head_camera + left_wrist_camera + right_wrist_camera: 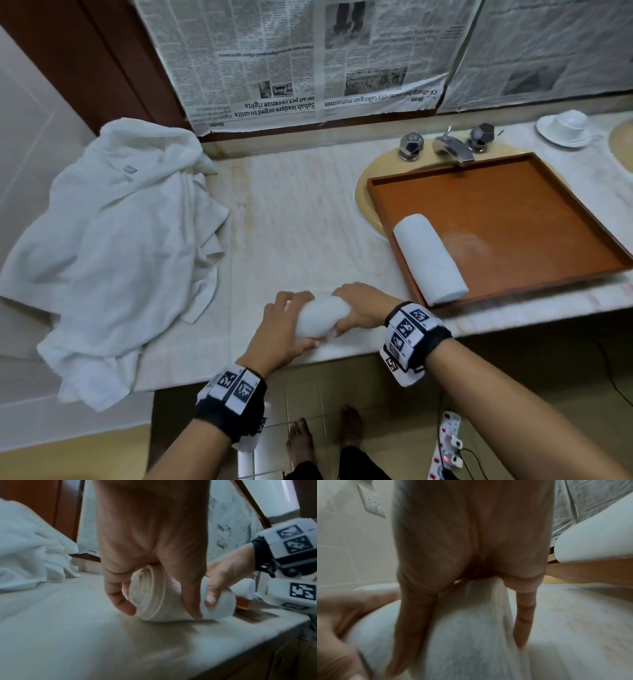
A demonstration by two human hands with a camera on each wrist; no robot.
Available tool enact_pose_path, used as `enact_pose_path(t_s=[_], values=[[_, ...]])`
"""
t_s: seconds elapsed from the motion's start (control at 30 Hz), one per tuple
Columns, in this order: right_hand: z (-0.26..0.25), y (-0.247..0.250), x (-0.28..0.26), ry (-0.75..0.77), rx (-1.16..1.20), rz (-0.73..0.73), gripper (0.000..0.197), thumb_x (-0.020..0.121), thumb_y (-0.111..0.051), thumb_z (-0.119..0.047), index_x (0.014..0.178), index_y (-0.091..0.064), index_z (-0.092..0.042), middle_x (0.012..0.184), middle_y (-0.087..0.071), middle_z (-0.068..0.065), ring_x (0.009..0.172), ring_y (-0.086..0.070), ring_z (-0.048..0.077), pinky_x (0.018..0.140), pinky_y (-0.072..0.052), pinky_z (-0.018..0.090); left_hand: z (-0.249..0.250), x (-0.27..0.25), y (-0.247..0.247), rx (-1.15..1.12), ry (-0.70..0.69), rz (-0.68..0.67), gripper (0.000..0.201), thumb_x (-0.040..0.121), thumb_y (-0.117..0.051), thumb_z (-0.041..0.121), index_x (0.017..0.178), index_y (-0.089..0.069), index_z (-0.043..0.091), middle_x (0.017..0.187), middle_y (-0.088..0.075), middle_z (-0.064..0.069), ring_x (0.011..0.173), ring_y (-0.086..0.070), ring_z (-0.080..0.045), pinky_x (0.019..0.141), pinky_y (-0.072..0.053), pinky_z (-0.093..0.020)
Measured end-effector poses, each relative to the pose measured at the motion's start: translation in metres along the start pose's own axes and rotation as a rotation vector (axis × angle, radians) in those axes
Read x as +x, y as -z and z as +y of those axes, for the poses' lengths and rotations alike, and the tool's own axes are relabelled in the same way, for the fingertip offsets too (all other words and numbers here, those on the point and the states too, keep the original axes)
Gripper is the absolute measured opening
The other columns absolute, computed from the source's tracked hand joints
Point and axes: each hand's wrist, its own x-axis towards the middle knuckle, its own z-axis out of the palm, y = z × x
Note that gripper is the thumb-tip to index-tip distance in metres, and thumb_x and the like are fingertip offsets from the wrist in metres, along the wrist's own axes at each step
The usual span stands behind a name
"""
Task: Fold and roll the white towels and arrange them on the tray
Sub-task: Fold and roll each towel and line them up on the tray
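Note:
A rolled white towel (322, 317) lies on the counter near its front edge, and both hands hold it. My left hand (286, 329) curls round its left end; the spiral end of the towel (149, 595) shows between thumb and fingers of my left hand (154, 561). My right hand (359, 305) grips the right end, fingers wrapped over the towel (462, 635) beneath my right hand (471, 547). A second rolled towel (430, 257) lies along the left side of the orange-brown tray (534, 219). A heap of unfolded white towels (113, 246) covers the counter's left part.
The tray sits over a sink with a chrome faucet (448, 145) behind it. A white cup on a saucer (565, 127) stands at the far right. Newspaper (308, 58) covers the wall behind. The counter edge (342, 356) is just below my hands; a power strip (448, 442) lies on the floor.

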Motion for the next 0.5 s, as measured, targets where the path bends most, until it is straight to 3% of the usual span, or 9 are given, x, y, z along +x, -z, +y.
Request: enact_pose_path(t_s=[0.1,0.2,0.27,0.37,0.5], values=[[-0.004,-0.002,-0.01,-0.016,0.077,-0.061,0.072,0.074,-0.078,-0.055,0.13,-0.048,-0.02,0.122,-0.06,0.003,0.105,-0.055,0.021,0.086,-0.045,0.035,-0.004,0.012,0.015,-0.008,0.044,-0.153,0.073,0.065,-0.081,0.051,0.127,-0.042,0.043,0.117,-0.048,0.002,0.104,-0.052,-0.024,0.089,-0.048,-0.044],[-0.01,-0.019,-0.025,-0.018,-0.104,0.112,0.075,0.081,-0.065,-0.061,0.138,-0.039,-0.019,0.132,-0.052,0.004,0.114,-0.051,0.024,0.094,-0.044,0.041,-0.002,0.027,0.035,-0.053,0.074,-0.315,0.068,0.068,-0.085,0.046,0.124,-0.049,0.037,0.114,-0.055,0.001,0.103,-0.054,-0.021,0.085,-0.046,-0.034],[-0.011,-0.025,-0.031,-0.027,-0.224,0.219,0.077,0.084,-0.058,-0.063,0.141,-0.035,-0.017,0.138,-0.045,0.005,0.123,-0.045,0.026,0.097,-0.042,0.043,-0.001,0.035,0.043,-0.016,0.1,-0.342,0.073,0.063,-0.084,0.056,0.126,-0.052,0.037,0.121,-0.052,0.001,0.112,-0.052,-0.022,0.094,-0.046,-0.037],[-0.006,-0.015,-0.026,-0.089,-0.129,0.135,0.089,0.078,-0.061,-0.069,0.145,-0.031,-0.017,0.143,-0.041,0.005,0.127,-0.042,0.026,0.1,-0.041,0.044,-0.001,0.043,0.045,0.082,0.126,-0.372,0.089,0.048,-0.072,0.075,0.127,-0.054,0.04,0.134,-0.043,0.002,0.123,-0.042,-0.023,0.106,-0.04,-0.045],[-0.001,0.0,-0.014,-0.11,-0.055,0.023,0.095,0.068,-0.068,-0.075,0.139,-0.039,-0.019,0.134,-0.046,0.001,0.12,-0.045,0.021,0.096,-0.044,0.043,0.004,0.05,0.047,0.055,0.163,-0.398,0.085,0.061,-0.084,0.061,0.133,-0.05,0.032,0.129,-0.049,0.0,0.112,-0.053,-0.019,0.091,-0.046,-0.033]])
